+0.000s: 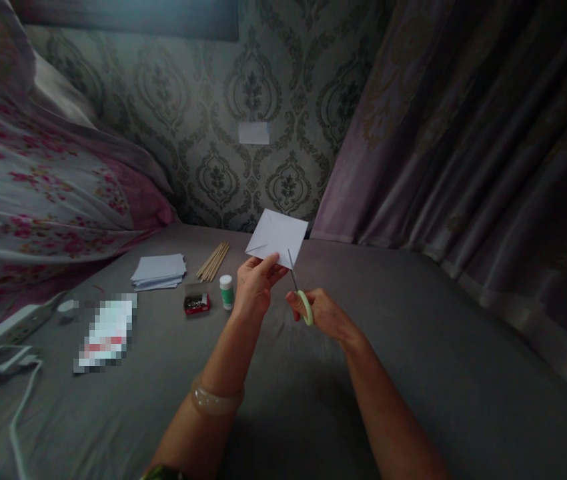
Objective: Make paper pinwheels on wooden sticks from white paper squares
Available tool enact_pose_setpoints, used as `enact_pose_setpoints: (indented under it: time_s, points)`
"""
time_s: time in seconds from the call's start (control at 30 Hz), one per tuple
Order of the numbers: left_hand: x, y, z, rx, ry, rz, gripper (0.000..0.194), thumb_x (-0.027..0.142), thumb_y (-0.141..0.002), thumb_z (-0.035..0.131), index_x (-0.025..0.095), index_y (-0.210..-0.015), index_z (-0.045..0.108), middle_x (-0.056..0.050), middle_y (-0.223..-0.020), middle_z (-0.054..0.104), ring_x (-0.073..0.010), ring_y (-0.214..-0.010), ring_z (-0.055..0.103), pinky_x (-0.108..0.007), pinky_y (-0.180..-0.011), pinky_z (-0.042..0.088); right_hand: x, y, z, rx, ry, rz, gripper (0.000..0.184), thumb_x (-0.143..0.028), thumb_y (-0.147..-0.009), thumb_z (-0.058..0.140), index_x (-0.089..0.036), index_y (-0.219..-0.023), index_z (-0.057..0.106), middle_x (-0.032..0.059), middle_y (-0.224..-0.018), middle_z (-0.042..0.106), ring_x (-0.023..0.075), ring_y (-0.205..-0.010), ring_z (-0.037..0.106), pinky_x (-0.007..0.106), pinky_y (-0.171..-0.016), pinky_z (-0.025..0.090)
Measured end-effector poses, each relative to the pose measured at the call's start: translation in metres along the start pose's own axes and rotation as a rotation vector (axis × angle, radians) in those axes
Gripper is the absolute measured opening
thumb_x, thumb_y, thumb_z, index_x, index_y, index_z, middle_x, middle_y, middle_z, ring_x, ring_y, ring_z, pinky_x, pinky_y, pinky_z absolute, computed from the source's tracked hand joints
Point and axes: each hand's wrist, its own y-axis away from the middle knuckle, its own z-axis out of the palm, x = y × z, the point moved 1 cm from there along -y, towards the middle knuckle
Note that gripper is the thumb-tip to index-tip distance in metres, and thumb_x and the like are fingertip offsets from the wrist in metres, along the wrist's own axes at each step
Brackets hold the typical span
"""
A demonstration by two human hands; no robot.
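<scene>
A white sheet of paper [281, 233] with visible crease lines is pinched at its lower edge by my left hand [257, 280], held up above the grey bedding. My right hand [321, 312] grips scissors with pale green handles [306, 308]. The scissor blades [291, 267] point up at the lower right part of the paper and overlap it. Whether they are cutting into it I cannot tell. Left of my left hand stands a white and green glue stick [226, 293].
On the grey sheet [438, 333] lie a paper stack [158, 272], wooden sticks [213, 261], and a small red box [197, 303] of metal pieces. A blurred packet [106, 333], power strip [13, 330] and white cables [21, 413] are at left. Curtains [413, 133] hang at right.
</scene>
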Motion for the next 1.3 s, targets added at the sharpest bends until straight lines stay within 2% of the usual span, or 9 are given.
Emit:
enact_pose_setpoints:
  time_s: [0.43, 0.77, 0.93, 1.3]
  points:
    - [0.0005, -0.0025, -0.0015, 0.007, -0.001, 0.008, 0.024, 0.009, -0.056, 0.073, 0.014, -0.060, 0.050, 0.002, -0.056, 0.059, -0.0099, -0.050, 0.057, -0.028, -0.060, 0.054, -0.0038, 0.0008, 0.0006, 0.059, 0.009, 0.078, 0.059, -0.069, -0.073, 0.054, -0.016, -0.049, 0.051, -0.0036, -0.044, 0.042, 0.0070, -0.043, 0.036, 0.023, -0.046, 0.028]
    - [-0.0037, -0.0029, -0.0037, -0.076, -0.061, 0.021, 0.032, 0.019, -0.046, 0.083, 0.013, -0.058, 0.053, 0.002, -0.052, 0.059, -0.0107, -0.050, 0.059, -0.023, -0.055, 0.052, -0.0037, 0.0013, -0.0012, 0.059, 0.010, 0.069, 0.059, -0.069, -0.073, 0.053, -0.015, -0.050, 0.052, -0.0023, -0.046, 0.045, 0.0075, -0.044, 0.038, 0.023, -0.047, 0.031]
    - [-0.0045, 0.0016, -0.0014, -0.129, -0.080, 0.020, 0.028, 0.018, -0.048, 0.082, 0.012, -0.060, 0.058, 0.000, -0.057, 0.061, -0.0106, -0.052, 0.060, -0.023, -0.056, 0.052, -0.0070, 0.0033, -0.0038, 0.077, -0.012, 0.056, 0.058, -0.070, -0.073, 0.053, -0.016, -0.051, 0.051, -0.0027, -0.046, 0.044, 0.0081, -0.045, 0.037, 0.024, -0.047, 0.030]
    - [-0.0026, 0.0015, -0.0010, -0.137, -0.056, 0.026, 0.025, 0.017, -0.048, 0.081, 0.011, -0.062, 0.062, 0.000, -0.059, 0.062, -0.0095, -0.051, 0.058, -0.023, -0.055, 0.051, -0.0048, 0.0027, -0.0051, 0.101, -0.004, 0.055, 0.057, -0.068, -0.073, 0.055, -0.017, -0.049, 0.050, -0.0023, -0.046, 0.045, 0.0083, -0.044, 0.039, 0.024, -0.047, 0.030]
